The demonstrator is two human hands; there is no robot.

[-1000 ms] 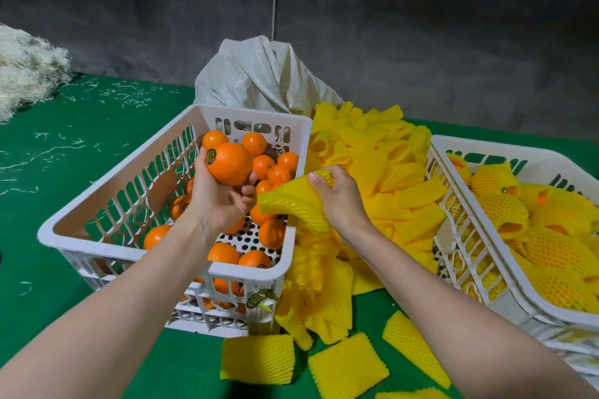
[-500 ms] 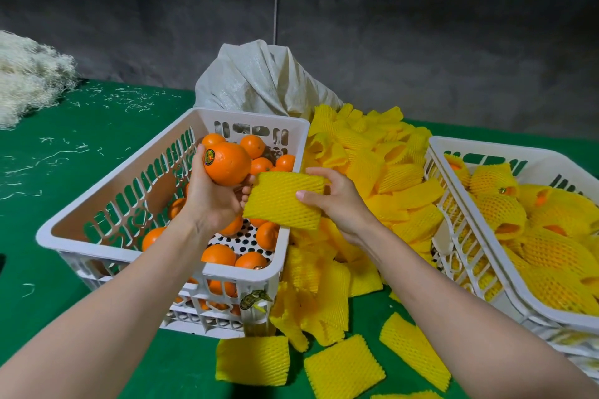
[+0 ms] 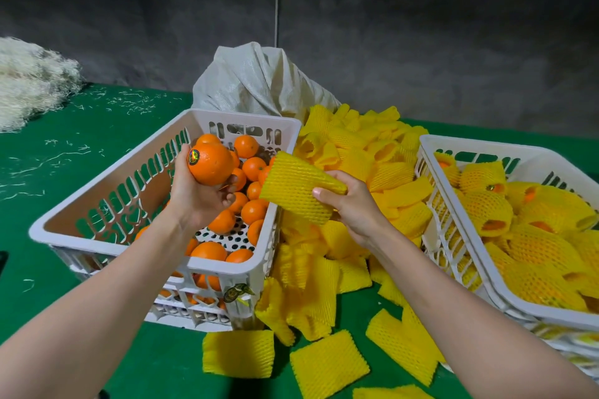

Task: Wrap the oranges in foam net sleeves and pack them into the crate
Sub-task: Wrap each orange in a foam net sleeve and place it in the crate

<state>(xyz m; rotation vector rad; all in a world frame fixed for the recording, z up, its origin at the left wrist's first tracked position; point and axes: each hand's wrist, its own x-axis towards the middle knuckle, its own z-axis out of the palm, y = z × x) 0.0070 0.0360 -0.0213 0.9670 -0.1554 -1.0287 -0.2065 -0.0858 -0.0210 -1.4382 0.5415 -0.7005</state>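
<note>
My left hand (image 3: 197,194) grips a large orange (image 3: 210,163) with a small sticker, held above the left white crate (image 3: 107,236) of several bare oranges. My right hand (image 3: 353,207) pinches a yellow foam net sleeve (image 3: 296,188), its open end turned toward the orange and a short gap away from it. A second white crate (image 3: 431,152) at the right holds several oranges wrapped in yellow sleeves (image 3: 486,207).
A heap of loose yellow sleeves (image 3: 372,152) lies between the two crates and spills toward me over the green tabletop (image 3: 64,152). A grey woven sack (image 3: 256,81) stands behind the left crate. White shredded fibre (image 3: 29,81) is piled at the far left.
The sleeve in my right hand has turned from flat to tilted, with its open end toward the orange. My left hand has kept the orange above the left crate.
</note>
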